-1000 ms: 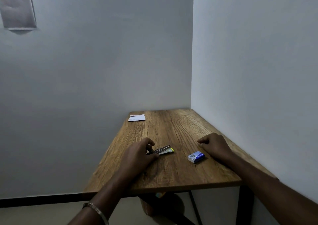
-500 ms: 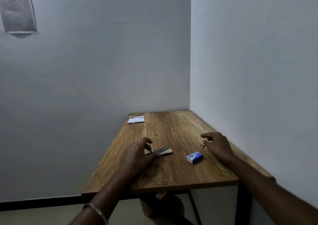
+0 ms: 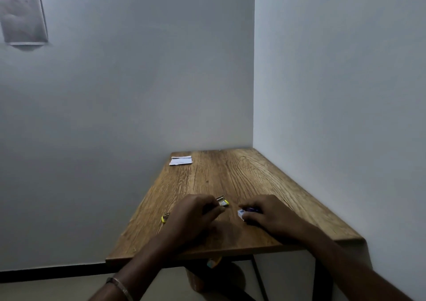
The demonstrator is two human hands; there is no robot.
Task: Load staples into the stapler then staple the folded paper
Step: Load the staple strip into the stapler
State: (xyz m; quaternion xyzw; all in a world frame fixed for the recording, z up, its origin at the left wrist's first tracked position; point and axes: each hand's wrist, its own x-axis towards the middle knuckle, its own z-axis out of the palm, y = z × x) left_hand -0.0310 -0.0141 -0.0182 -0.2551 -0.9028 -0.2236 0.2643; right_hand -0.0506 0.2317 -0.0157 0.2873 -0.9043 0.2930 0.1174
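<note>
A small metal stapler with yellow ends [image 3: 222,200] lies on the wooden table [image 3: 230,176]; its front sticks out past my fingers and a yellow bit [image 3: 164,218] shows left of my palm. My left hand [image 3: 193,215] is closed over its middle. The blue and white staple box [image 3: 241,213] sits just right of the stapler, mostly covered by my right hand [image 3: 265,213], whose fingers curl around it. The folded white paper [image 3: 181,160] lies flat at the table's far left corner, well away from both hands.
White walls close the table in at the back and along the right side. The table's left edge and near edge [image 3: 207,253] are open. A dark metal leg [image 3: 259,277] and a brownish object [image 3: 214,275] show underneath. A metal bangle [image 3: 119,285] is on my left wrist.
My right hand moved left from the bare table and closed over the staple box. My left hand stayed on the stapler, covering more of it, and a yellow end now shows at its left.
</note>
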